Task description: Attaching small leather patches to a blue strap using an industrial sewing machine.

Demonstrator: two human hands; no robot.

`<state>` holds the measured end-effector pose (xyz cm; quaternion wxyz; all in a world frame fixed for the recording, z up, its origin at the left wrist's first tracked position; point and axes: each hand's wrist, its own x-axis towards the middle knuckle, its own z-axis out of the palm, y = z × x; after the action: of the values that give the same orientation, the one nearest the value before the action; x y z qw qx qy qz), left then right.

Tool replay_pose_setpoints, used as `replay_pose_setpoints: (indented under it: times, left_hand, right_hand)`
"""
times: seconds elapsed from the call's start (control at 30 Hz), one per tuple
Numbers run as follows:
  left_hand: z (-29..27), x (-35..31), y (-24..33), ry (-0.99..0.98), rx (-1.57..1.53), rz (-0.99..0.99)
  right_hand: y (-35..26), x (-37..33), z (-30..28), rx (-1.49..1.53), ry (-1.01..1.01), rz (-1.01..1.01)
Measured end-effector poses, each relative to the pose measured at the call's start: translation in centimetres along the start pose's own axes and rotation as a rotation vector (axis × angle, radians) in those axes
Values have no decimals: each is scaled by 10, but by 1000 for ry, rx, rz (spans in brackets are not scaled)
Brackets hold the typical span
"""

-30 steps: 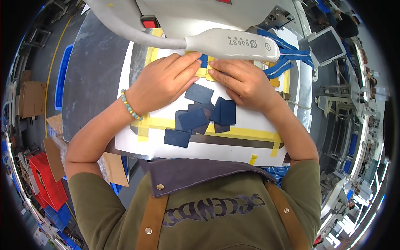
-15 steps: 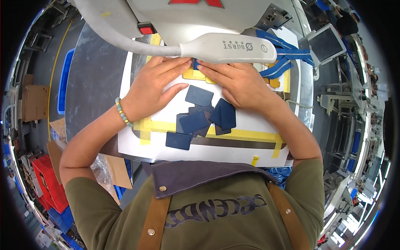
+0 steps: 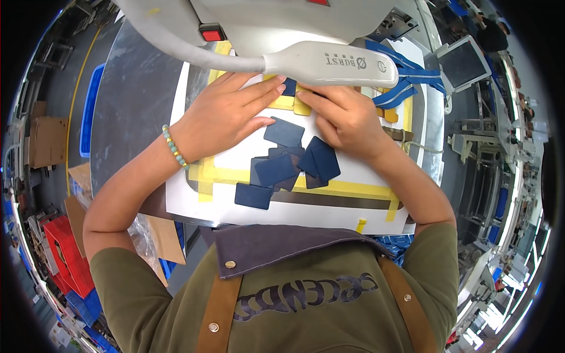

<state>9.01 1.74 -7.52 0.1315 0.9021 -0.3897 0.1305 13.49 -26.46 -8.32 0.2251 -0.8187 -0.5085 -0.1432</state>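
My left hand [image 3: 231,109] lies with its fingers stretched out, the tips beside a small dark blue piece [image 3: 289,87] on a yellow taped patch [image 3: 282,102]. My right hand [image 3: 348,120] has its index finger reaching to a yellow piece [image 3: 302,107] next to it; its other fingers are partly bent and apart from the thumb. Neither hand visibly lifts anything. Nearer to me, several flat rectangular dark blue pieces [image 3: 275,170] with rounded corners lie loosely overlapped on the white board [image 3: 235,157]. The lamp head partly covers the area beyond my fingertips.
A white lamp head [image 3: 332,63] on a bent arm hangs just above my hands, below a grey machine body [image 3: 265,23] with a red switch [image 3: 212,33]. Blue striped straps [image 3: 393,99] lie at the right. Yellow tape [image 3: 347,190] crosses the board's near side.
My left fingertips have shifted slightly right. My right hand has drawn back a little and its fingers have bent, uncovering more of the blue and yellow pieces. The view has moved slightly.
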Motion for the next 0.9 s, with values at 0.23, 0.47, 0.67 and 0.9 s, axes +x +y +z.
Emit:
replay_pose_setpoints:
  times: [0.23, 0.47, 0.67, 0.9]
  left_hand:
    - [4, 6, 3, 25, 55, 55]
    - [6, 6, 0, 43, -1, 43]
    - [1, 1, 1, -5, -62, -64]
    - [6, 0, -11, 35, -88, 48]
  right_hand:
    - [-3, 4, 0, -2, -18, 4]
    - [-3, 9, 0, -39, -7, -28]
    - [-3, 7, 0, 0, -44, 26]
    - [0, 10, 1, 30, -86, 55]
